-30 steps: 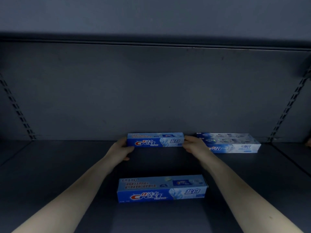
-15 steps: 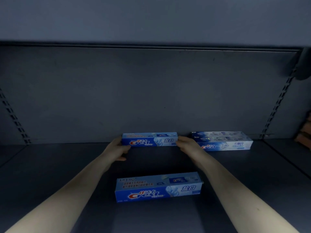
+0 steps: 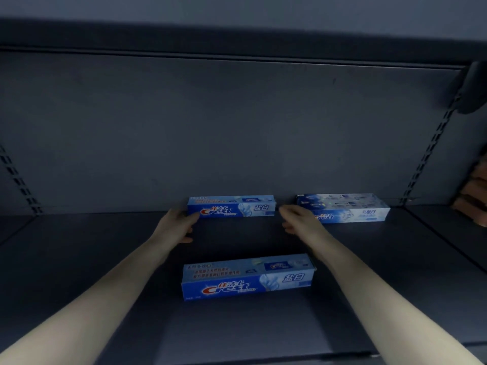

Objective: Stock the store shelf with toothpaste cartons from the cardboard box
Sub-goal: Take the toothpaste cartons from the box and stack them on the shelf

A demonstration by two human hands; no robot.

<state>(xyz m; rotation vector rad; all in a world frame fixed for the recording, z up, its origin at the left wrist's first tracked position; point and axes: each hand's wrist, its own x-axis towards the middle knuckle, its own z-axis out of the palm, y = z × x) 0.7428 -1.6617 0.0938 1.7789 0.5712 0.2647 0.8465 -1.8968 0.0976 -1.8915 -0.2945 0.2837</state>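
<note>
From the head camera, a dark grey store shelf (image 3: 79, 259) is filling the picture, with a flat grey back wall (image 3: 210, 127) behind it and another shelf hanging above. Strips of little slots are running up the wall on the left and right.

Three toothpaste cartons are lying flat on the shelf. Each one is a long, thin blue box with red and white letters on the front. The back carton (image 3: 232, 206) is sitting close to the back wall. The pale carton (image 3: 350, 209) is sitting just beside it on the right, with more white on it. The front carton (image 3: 247, 277) is lying nearer the shelf edge, between the two arms.

The left hand (image 3: 175, 227) is touching the left end of the back carton with loosely bent fingers. The right hand (image 3: 300, 219) is hanging open, just off the carton's right end, holding nothing.
</note>
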